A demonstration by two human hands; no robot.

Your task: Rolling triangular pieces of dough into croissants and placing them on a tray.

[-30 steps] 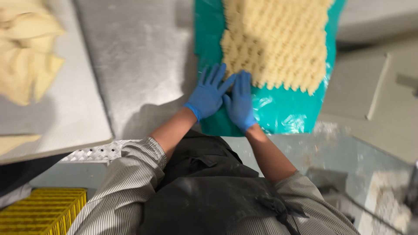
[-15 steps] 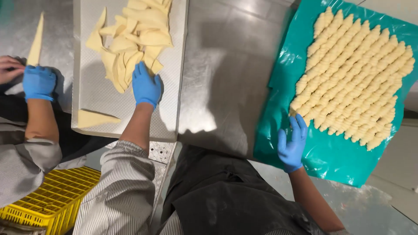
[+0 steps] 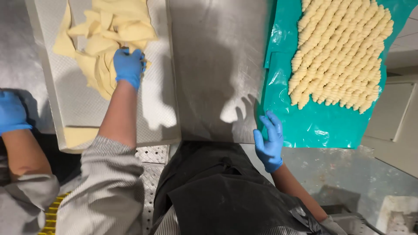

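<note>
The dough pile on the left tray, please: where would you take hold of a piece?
Probably at a loose pointed end on the dough pile's near edge, coming from above where the left hand rests; the thin triangles overlap, so a free tip should lift off singly.

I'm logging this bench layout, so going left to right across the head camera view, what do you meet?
Co-worker's gloved hand → tray with the left hand on the cut dough pile → bare steel table → right hand at the teal sheet's edge → rows of twisted dough pieces.

Steel table (image 3: 217,65) (tray (image 3: 161,109), teal sheet (image 3: 313,126))
</note>
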